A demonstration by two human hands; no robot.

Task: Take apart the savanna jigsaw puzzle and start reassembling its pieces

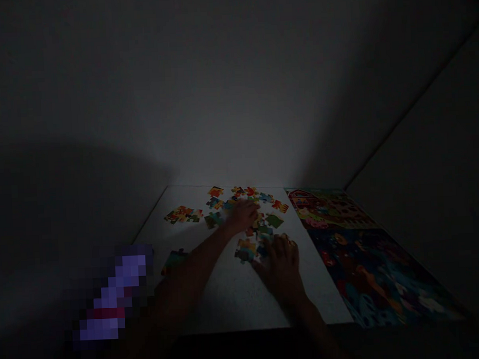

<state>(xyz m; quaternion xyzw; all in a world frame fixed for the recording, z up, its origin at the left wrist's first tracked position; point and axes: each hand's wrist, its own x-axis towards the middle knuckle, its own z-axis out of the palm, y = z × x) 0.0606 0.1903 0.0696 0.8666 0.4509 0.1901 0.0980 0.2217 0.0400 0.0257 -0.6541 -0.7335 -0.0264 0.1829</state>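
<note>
In the dim head view, colourful jigsaw puzzle pieces lie scattered over a white tabletop (225,302). My left hand (243,215) reaches in among them, its fingers bent close together. What the fingertips hold, if anything, is hidden. Nearer to me, my right hand (280,262) rests palm down with thumb and fingers apart, partly covering some pieces. Just left of its thumb is a yellow and teal puzzle piece (246,250). A green puzzle piece (273,220) lies between the hands' far side and the right. Joined orange pieces (182,214) sit at the left.
Two colourful picture sheets, a farm scene (332,208) and a dark blue one (382,279), lie along the right side. A pale wall (229,121) rises behind the table. Left of the table is a blurred-out purple shape (117,290). A dark green piece (175,260) lies by my left forearm.
</note>
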